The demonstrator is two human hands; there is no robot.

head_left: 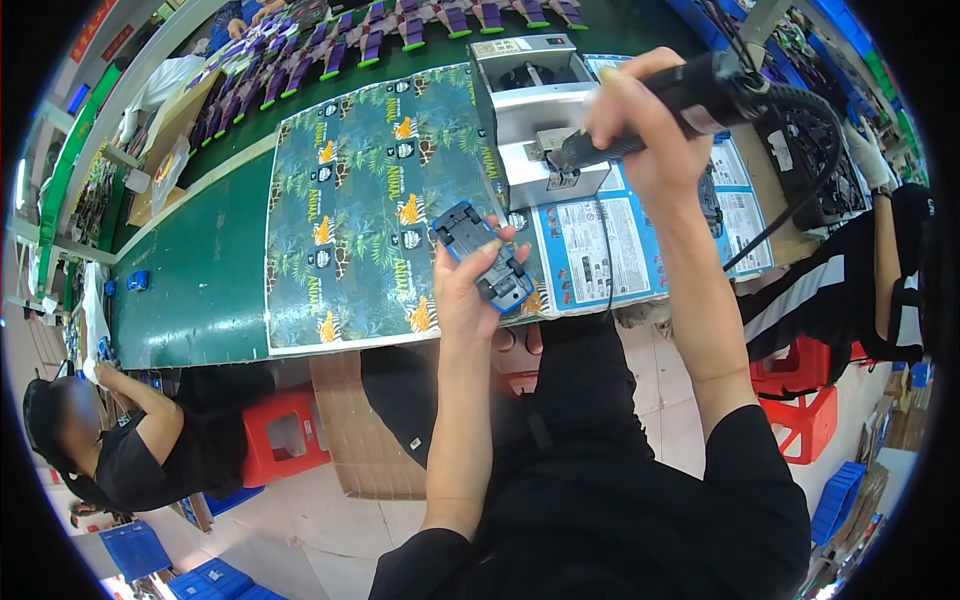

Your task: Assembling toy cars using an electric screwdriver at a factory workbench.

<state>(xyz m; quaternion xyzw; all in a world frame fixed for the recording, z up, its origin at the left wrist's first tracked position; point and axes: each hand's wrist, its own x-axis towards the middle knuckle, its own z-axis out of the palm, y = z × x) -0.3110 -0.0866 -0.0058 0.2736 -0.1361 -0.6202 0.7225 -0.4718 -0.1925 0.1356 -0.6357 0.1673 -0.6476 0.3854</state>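
Your left hand (pixel 470 290) grips one blue-and-grey toy chassis (pixel 482 256), underside up, held just above the near edge of the green bench (pixel 200 270). Your right hand (pixel 645 130) is closed around one black electric screwdriver (pixel 690 100), raised above and right of the chassis, its coiled cable (pixel 800 190) trailing to the right. Beneath lie one large printed jungle sheet (pixel 370 190) and one grey metal fixture (pixel 535 120). Two red stools (pixel 285 435) stand below, one on each side.

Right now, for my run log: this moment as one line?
left hand: holds toy car | right hand: holds screwdriver | above table
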